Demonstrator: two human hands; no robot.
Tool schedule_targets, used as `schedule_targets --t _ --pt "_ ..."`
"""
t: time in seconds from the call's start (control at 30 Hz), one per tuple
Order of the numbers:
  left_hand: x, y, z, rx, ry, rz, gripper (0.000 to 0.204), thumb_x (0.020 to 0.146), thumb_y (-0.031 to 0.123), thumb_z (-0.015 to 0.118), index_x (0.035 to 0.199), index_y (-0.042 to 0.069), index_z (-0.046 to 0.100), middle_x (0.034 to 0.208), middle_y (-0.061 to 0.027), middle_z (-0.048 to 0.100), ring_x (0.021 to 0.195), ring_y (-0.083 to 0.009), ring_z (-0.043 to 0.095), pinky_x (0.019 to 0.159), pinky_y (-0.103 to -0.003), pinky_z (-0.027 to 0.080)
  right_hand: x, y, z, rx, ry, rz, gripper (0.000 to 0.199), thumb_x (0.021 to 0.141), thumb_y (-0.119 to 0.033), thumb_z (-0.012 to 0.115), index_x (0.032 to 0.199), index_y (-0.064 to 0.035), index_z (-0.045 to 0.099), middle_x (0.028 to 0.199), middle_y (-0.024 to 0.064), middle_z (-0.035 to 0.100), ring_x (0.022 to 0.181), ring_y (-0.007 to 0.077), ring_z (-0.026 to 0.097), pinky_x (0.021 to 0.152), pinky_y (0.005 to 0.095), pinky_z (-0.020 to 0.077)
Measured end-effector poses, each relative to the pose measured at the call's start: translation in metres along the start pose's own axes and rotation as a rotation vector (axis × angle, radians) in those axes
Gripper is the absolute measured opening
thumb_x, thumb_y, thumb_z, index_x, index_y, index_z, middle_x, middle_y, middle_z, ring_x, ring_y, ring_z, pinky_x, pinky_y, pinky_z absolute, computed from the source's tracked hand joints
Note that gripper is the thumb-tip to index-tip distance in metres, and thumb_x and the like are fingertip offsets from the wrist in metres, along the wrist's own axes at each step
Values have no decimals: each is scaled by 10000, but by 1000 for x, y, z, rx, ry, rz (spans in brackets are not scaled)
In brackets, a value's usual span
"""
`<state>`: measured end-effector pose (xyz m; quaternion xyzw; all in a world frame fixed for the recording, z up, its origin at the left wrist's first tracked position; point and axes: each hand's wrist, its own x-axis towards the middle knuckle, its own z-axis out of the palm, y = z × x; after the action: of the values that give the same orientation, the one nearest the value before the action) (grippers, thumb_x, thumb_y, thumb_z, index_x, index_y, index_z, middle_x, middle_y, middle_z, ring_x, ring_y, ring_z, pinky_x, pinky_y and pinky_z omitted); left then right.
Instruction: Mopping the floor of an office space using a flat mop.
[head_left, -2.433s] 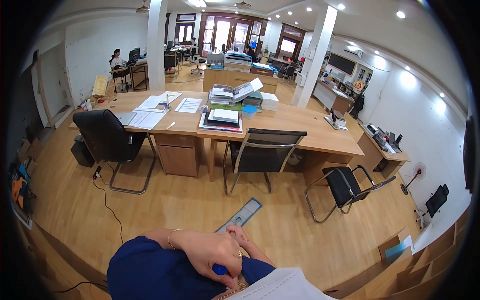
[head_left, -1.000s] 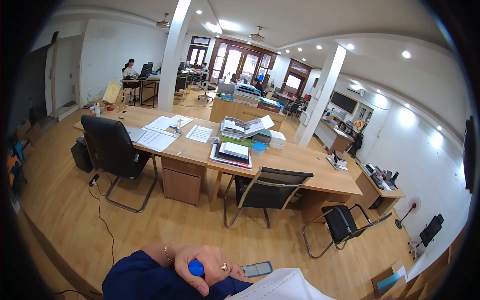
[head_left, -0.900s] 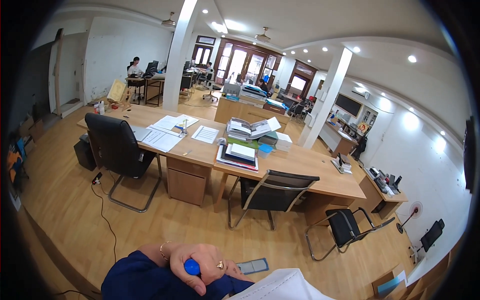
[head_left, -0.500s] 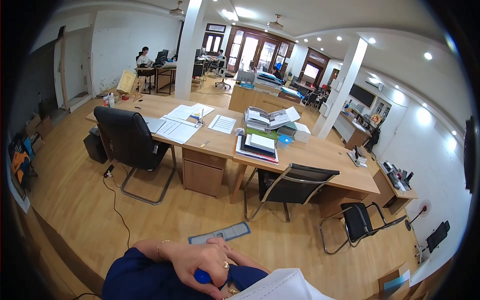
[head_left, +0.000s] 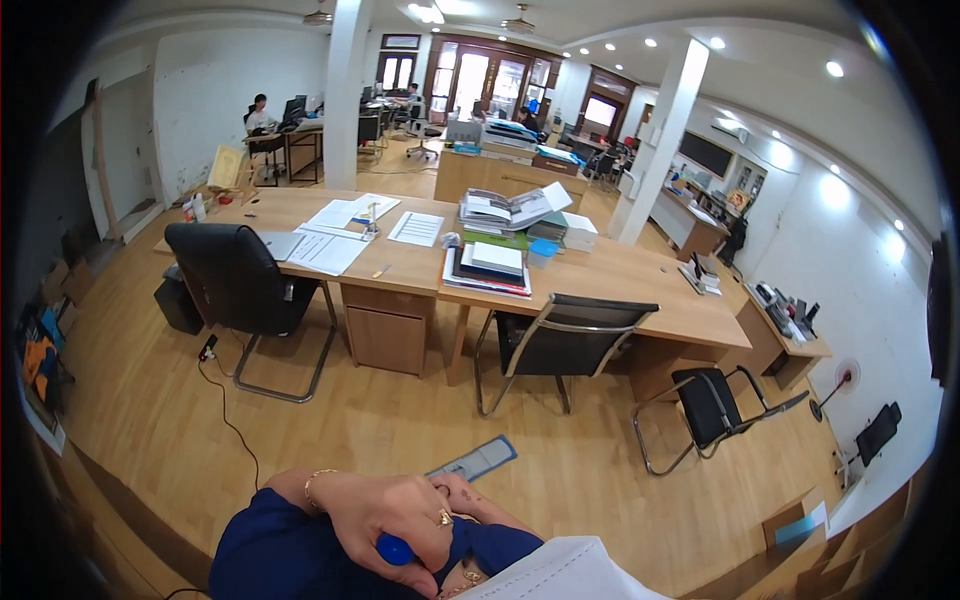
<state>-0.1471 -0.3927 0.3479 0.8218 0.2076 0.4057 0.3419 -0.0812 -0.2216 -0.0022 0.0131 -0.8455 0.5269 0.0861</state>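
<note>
The left hand point(head_left: 390, 512) is closed firmly around a rounded blue knob point(head_left: 395, 549), its thumb folded below, close to the body. It wears one gold ring point(head_left: 444, 518) and one gold bracelet point(head_left: 312, 488). Just beyond, the right hand point(head_left: 462, 492) looks curled, but it is partly covered, and I cannot tell what it grips. Blue sleeves and a white cloth piece point(head_left: 570, 575) fill the lower edge; faint lettering on the cloth is too slight to read.

Past the hands, one flat grey mop head point(head_left: 478, 460) with a blue border lies on the wooden floor point(head_left: 400, 430); any shaft between it and the knob is hidden.

Three black chairs stand along the near side of the long desk point(head_left: 640, 285): a leather chair point(head_left: 225, 280), a middle chair point(head_left: 580, 335) and an armchair point(head_left: 710, 405). The desk bears printed sheets point(head_left: 330, 250), their text too small to make out, and a stack of books and papers point(head_left: 490, 262) beside one small blue box point(head_left: 543, 250). Farther back are two white pillars point(head_left: 660, 140) and three people point(head_left: 262, 120).
</note>
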Motion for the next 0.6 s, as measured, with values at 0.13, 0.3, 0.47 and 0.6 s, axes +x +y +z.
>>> schedule_targets --t 0.13,0.3,0.47,0.6 --pt "38 -18 17 -95 49 70 88 814 20 654 756 -37 620 651 -111 552 554 -273 538 534 -342 431 -56 3 -35 -105 31 96 106 760 -145 580 704 -60 548 649 175 538 592 342 522 546 395 419" --pt "76 -61 47 -134 69 83 108 816 15 652 735 -47 617 642 -114 555 557 -277 538 551 -343 446 -126 14 -88 -193 86 161 82 753 -144 560 714 -73 558 667 184 538 612 355 539 548 399 425" --pt "120 -104 71 -160 -14 107 214 858 117 632 717 -29 564 626 -125 504 574 -316 520 581 -376 438 -177 39 -126 -244 309 222 307 810 -295 658 665 -50 545 628 186 531 573 343 532 528 392 424" --pt "147 -119 87 -155 -77 121 321 886 215 594 674 3 480 604 -125 428 566 -347 466 580 -394 409 -208 49 -138 -200 415 248 361 808 -351 688 648 -52 567 601 162 553 570 333 538 529 381 435"
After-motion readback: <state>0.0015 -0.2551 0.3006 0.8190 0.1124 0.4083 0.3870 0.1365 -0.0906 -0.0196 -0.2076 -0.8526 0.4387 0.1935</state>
